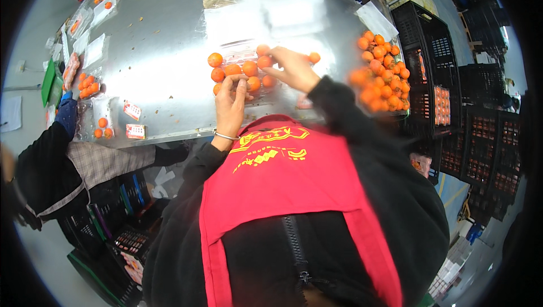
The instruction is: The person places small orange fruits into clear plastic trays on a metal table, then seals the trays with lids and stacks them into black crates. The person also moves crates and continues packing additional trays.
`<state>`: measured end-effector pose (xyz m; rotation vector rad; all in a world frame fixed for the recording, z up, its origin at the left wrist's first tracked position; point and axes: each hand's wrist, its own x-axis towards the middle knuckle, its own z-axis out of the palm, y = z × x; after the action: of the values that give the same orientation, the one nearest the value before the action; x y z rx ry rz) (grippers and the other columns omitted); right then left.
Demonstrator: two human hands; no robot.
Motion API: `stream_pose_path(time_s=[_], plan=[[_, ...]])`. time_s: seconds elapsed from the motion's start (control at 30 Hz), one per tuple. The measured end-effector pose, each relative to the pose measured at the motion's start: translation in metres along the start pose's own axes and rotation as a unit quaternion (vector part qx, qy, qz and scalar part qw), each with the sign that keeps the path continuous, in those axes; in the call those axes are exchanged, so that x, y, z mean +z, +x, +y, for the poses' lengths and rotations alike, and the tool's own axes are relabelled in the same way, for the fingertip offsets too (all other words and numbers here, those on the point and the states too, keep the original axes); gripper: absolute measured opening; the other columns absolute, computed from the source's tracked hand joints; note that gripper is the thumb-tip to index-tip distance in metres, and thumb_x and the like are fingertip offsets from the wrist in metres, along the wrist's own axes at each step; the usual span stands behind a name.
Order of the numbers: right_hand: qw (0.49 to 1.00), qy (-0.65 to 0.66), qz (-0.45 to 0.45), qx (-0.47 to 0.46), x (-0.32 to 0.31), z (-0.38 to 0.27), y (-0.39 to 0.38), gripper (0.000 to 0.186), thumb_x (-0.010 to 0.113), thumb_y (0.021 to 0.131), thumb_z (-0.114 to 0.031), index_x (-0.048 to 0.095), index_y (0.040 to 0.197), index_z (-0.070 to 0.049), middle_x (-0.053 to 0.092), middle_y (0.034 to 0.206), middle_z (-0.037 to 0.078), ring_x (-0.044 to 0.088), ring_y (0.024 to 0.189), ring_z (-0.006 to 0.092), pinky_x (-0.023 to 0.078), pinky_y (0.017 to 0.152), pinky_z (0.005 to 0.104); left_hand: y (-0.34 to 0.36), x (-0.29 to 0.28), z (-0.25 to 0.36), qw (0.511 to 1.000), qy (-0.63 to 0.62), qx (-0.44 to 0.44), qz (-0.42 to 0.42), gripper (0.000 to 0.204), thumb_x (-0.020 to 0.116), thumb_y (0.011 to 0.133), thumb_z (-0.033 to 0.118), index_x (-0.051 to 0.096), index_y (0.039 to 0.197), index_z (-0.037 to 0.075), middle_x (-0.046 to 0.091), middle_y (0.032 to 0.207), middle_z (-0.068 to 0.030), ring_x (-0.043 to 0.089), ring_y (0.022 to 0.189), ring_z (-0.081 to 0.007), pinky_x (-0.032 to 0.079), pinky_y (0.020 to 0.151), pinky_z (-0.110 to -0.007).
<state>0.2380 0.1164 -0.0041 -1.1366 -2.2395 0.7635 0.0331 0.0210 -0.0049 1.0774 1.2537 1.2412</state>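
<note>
Flanking a shallow, clear plastic tray (pixel 242 56) of round, bright orange fruit (pixel 250 68), your two bare hands are meeting over its contents on a shiny grey metal table (pixel 164 35). The tray is lying just in front of your red cloth apron (pixel 271 188), its long axis apparently running left to right, though fruit and glare are hiding its edges.

Your left hand (pixel 229 105) is resting at the near side, fingers pointing away from you; its thumb and forefinger are curling close together beside the near fruit, and whether they are gripping one cannot be told. Your right hand (pixel 295 69) is lying across the right end, thumb and forefinger standing apart around a rounded orange fruit at that end (pixel 264 62); how firmly, if at all, they are pressing is unclear.

The relation that seems to matter most: that end fruit is sitting just left of your right fingertips, the right hand being nearer. One loose orange fruit (pixel 314 57) is lying beyond your right wrist, and a heaped orange pile (pixel 386 75) is standing farther right.
</note>
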Motion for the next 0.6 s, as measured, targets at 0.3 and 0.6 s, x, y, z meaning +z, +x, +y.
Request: stream_pose_path(time_s=[0.3, 0.6], plan=[[0.987, 0.144, 0.053, -0.054, -0.032, -0.069, -0.036, 0.043, 0.076, 0.086, -0.005, 0.061, 0.127, -0.004, 0.06, 0.112, 0.011, 0.064, 0.091, 0.0241, 0.054, 0.081, 0.0347, 0.005, 0.011, 0.022, 0.932, -0.279, -0.171, -0.157, 0.044, 0.04, 0.113, 0.042, 0.055, 0.128, 0.003, 0.062, 0.098, -0.0046, 0.051, 0.072, -0.0082, 0.042, 0.056, -0.022], [0.982, 0.157, 0.105, -0.011, -0.03, -0.066, -0.052, 0.042, 0.078, 0.084, -0.007, 0.063, 0.123, -0.002, 0.06, 0.113, 0.012, 0.062, 0.093, 0.0234, 0.052, 0.083, 0.0336, 0.003, 0.031, 0.021, 0.943, -0.251, -0.126, -0.178, 0.041, 0.044, 0.112, 0.037, 0.056, 0.132, 0.003, 0.062, 0.102, -0.0017, 0.054, 0.074, -0.0081, 0.046, 0.06, -0.023]])
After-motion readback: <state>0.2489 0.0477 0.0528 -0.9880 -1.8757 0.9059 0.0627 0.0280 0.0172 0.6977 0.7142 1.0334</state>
